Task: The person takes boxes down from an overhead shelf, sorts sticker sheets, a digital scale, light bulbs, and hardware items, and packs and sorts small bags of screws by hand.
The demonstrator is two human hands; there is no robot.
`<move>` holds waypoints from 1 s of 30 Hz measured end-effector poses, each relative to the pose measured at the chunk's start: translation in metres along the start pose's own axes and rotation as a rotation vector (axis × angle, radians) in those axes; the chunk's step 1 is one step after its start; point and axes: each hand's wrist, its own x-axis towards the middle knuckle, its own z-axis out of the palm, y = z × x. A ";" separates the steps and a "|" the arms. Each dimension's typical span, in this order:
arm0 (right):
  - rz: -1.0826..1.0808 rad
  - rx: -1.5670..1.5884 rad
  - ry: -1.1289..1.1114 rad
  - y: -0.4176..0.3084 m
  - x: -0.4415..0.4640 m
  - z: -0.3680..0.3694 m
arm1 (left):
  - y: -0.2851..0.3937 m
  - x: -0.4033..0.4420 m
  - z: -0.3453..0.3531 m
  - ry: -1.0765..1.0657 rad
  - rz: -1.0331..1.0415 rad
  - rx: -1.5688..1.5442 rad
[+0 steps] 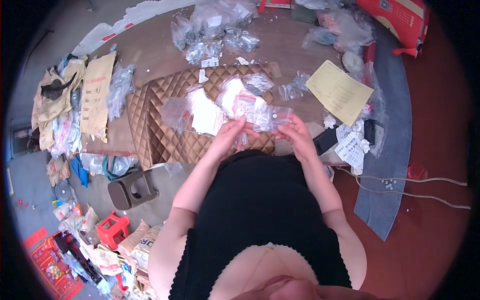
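A small clear plastic bag (265,119) with a little white piece inside is held up in front of my body. My left hand (231,134) is closed on its left side, thumb on top. On the right edge, my right hand (296,134) pinches the same bag between thumb and fingers. Just beyond my hands, white paper slips (206,116) lie on the brown quilted mat (172,92), with more clear bags (257,82) around them. Glare washes out any print on the slips.
Heaps of filled plastic bags (215,25) lie at the table's far side. A yellow handwritten sheet (340,91) and a dark phone-like object (326,142) are on the right. A kraft paper bag (96,95) lies left. On the floor stand a brown stool (122,194) and a red stool (113,230).
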 end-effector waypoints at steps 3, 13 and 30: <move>-0.009 -0.008 -0.006 -0.001 0.000 0.000 | -0.004 -0.001 -0.001 -0.011 0.008 -0.015; -0.040 -0.058 -0.014 -0.002 -0.001 0.001 | -0.004 -0.002 -0.001 -0.040 0.051 -0.032; -0.016 -0.086 -0.026 -0.003 -0.001 0.005 | -0.007 0.004 0.000 0.033 0.000 0.044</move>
